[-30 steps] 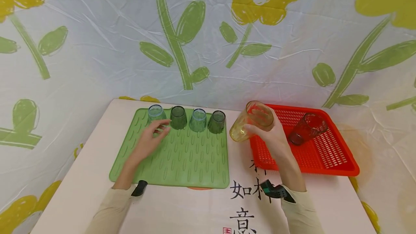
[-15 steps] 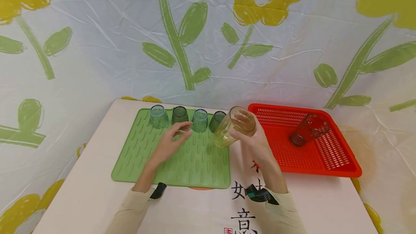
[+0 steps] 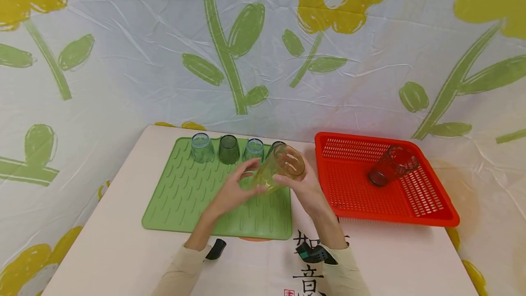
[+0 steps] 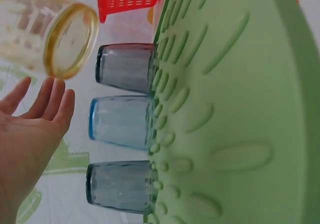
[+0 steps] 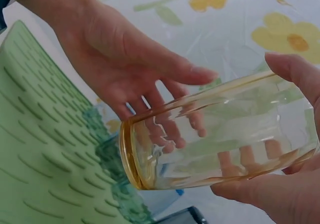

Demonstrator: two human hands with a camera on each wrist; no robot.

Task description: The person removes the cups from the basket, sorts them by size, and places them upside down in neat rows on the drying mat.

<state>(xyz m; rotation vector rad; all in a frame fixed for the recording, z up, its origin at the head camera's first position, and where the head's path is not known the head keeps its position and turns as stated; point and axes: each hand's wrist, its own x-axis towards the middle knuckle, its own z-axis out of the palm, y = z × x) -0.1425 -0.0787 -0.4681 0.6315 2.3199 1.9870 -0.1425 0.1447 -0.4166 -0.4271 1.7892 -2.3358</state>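
Note:
A yellow-tinted drinking glass [image 3: 272,171] is held tilted above the right part of the green drying mat [image 3: 185,200], its mouth up and to the right. My right hand [image 3: 303,186] grips it near the mouth, thumb on one side and fingers on the other, as the right wrist view shows. My left hand [image 3: 235,193] is close to the thick base, its fingers and thumb spread; in the left wrist view the fingertips [image 4: 57,86] are just by the base. Whether they touch the glass I cannot tell.
Along the mat's back edge stand a blue glass [image 3: 202,148], a dark glass [image 3: 228,150], another blue glass [image 3: 253,149] and a partly hidden dark glass [image 4: 127,67]. A red basket [image 3: 343,200] on the right holds a tilted dark-looking glass [image 3: 392,166].
My right hand has carried the yellow glass left and slightly down, from the basket's edge to over the mat. My left hand has moved right to the glass's base.

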